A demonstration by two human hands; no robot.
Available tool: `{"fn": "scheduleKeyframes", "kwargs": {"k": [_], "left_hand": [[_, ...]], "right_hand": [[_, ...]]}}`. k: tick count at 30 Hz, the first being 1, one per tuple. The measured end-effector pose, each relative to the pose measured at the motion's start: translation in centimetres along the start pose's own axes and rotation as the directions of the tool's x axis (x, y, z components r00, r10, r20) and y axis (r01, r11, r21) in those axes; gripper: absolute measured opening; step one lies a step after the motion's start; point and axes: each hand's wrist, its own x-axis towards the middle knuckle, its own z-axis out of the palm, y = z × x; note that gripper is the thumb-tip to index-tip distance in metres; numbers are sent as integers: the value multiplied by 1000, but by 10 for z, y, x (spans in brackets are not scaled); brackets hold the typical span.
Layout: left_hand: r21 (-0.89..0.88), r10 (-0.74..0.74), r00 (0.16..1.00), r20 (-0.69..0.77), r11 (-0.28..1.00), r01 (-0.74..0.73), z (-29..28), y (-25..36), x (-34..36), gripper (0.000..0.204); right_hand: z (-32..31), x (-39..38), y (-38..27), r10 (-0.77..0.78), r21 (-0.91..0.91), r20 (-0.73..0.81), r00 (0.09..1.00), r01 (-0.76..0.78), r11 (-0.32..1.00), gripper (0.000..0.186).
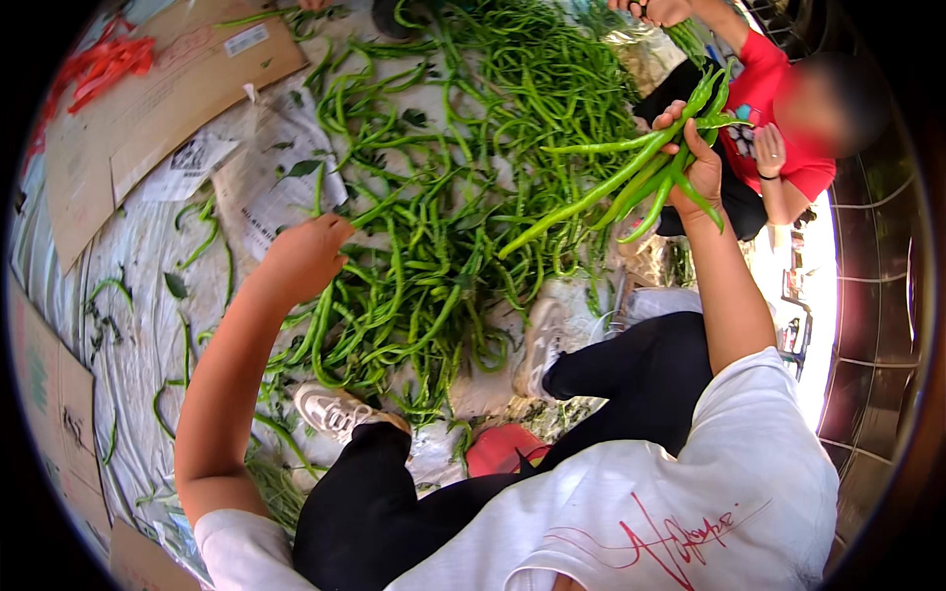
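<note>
My right hand is raised at the right, closed around a bunch of long green chili peppers. Their ends fan out both above and below my fingers. Farther left, my left hand is low over the edge of a wide pile of green chili peppers. Its fingers are curled in, and a green chili pepper meets the fingertips. The palm side is hidden, so how much is in the grip does not show.
Flattened cardboard lies at the far left beside red plastic and printed sheeting. A co-worker in a red shirt sits at the far right. My shoes flank the pile's near edge, with a red object between my legs.
</note>
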Motion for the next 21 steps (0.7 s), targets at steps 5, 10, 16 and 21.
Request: {"fn": "scheduleKeyframes", "kwargs": {"k": [5,10,16,21], "left_hand": [[-36,60,998,26,998,-59,-3,45,-5,34],[-373,122,988,95,925,-78,-54,131,25,29],[-624,241,968,67,768,-148,-24,205,77,34],[-789,132,942,308,589,175,31,275,123,27]], "right_hand": [[-5,-5,-26,-53,131,104,993,39,991,28],[-14,-9,-15,-52,338,221,974,-27,941,36],[-61,-19,8,-187,589,293,937,-23,807,33],[-113,-28,17,-303,803,282,910,-50,594,33]]}}
